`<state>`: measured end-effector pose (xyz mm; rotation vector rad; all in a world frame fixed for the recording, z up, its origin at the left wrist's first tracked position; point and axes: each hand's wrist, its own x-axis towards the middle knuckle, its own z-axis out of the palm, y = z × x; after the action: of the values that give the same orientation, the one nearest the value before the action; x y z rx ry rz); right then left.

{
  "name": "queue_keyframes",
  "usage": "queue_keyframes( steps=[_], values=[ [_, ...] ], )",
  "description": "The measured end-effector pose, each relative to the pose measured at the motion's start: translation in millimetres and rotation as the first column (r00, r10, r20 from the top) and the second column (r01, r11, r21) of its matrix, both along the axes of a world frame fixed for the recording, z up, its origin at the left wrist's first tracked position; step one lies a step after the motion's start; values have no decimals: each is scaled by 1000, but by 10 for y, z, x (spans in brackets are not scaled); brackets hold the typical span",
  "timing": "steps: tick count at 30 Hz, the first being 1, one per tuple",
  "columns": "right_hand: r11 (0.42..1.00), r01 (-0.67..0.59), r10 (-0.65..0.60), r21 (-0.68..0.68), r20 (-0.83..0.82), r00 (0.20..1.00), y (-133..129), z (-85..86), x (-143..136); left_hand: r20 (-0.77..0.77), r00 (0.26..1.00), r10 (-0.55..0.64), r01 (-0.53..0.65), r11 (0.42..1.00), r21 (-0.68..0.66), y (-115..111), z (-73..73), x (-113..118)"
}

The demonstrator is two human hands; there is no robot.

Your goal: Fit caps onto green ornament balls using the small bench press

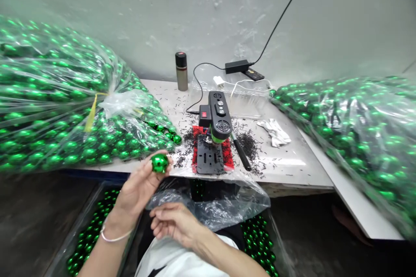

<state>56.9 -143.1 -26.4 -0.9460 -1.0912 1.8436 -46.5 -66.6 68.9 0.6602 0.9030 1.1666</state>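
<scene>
A shiny green ball [159, 163] rests in the fingers of my left hand [140, 185], raised at the table's front edge, left of the small black machine [220, 117]. My right hand [175, 221] is lower, over my lap, with its fingers curled and pressed together; whatever it may hold is too small to make out. The machine stands on a slotted black plate [210, 158] over a red mat [228, 151]. A black lever [241, 153] sticks out at its right. Small black pieces [247, 145] lie scattered around it.
Large clear bags of green balls lie at the left [48, 104] and right [351, 117]. Behind the machine are a bottle [181, 72], a power adapter [237, 66] and a plastic tray [248, 106]. White gloves [274, 133] lie to the right. Clear plastic [224, 207] hangs at the front edge.
</scene>
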Motion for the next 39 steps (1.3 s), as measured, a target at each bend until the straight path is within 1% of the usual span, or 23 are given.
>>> queue_keyframes(
  steps=[1,3,5,6,8,10,13,15,17,19,21,24,26,28,29,30,31,32,34,36,37,38,39],
  values=[
    [988,25,-51,155,166,985,34,-8,52,-158,984,85,-73,994,82,58,-14,-80],
    [915,19,-195,402,401,895,82,13,133,-420,874,244,-143,956,258,155,-62,-179],
    [814,-41,-306,579,488,818,97,75,161,-548,766,335,-114,911,397,232,-140,-183],
    [745,-85,-342,661,488,803,95,114,151,-569,740,359,-84,888,451,270,-188,-152],
    [555,-192,-392,810,458,798,75,187,84,-586,718,376,-28,857,515,360,-290,-48],
    [422,-266,-386,866,438,812,35,229,-35,-618,697,363,34,845,534,472,-380,84],
    [348,-373,-331,860,485,809,-82,214,-240,-627,711,318,116,827,551,634,-468,275],
    [292,-425,-210,857,491,845,-173,172,-338,-609,734,300,134,815,563,702,-508,372],
    [222,-436,-78,872,462,883,-217,122,-381,-608,736,299,142,809,570,735,-549,429],
    [162,-424,-13,891,432,902,-166,60,-362,-614,724,314,138,807,575,750,-589,430],
    [124,-425,-26,897,431,902,-16,-26,-279,-611,711,347,107,805,583,774,-613,355],
    [167,-419,-157,893,443,882,295,-180,-60,-639,636,433,71,791,607,849,-591,68],
    [259,-371,-334,892,443,832,465,-245,82,-674,520,525,53,768,638,908,-543,-205],
    [414,-279,-504,866,473,722,539,-232,138,-680,383,625,20,731,682,956,-489,-463],
    [463,-233,-549,855,484,681,529,-194,115,-675,324,662,10,712,703,974,-466,-560],
    [476,-217,-557,852,483,675,488,-141,56,-670,280,687,7,697,717,989,-448,-629],
    [451,-233,-533,862,469,704,420,-81,-34,-667,250,701,9,687,726,1002,-436,-667],
    [364,-278,-474,889,434,766,335,-25,-144,-666,235,708,12,683,730,1013,-428,-678],
    [180,-374,-234,910,409,882,165,34,-373,-665,236,708,14,682,731,1032,-424,-645],
    [-7,-441,-3,897,441,898,85,-15,-514,-652,252,715,-6,675,738,1042,-429,-606],
    [-25,-474,59,880,474,878,98,-77,-525,-643,255,722,-21,669,743,1042,-434,-605],
    [-3,-528,94,849,526,845,146,-153,-491,-636,254,729,-35,664,747,1038,-442,-622],
    [101,-591,74,800,587,806,221,-234,-417,-630,250,735,-52,660,750,1030,-453,-657]
  ],
)
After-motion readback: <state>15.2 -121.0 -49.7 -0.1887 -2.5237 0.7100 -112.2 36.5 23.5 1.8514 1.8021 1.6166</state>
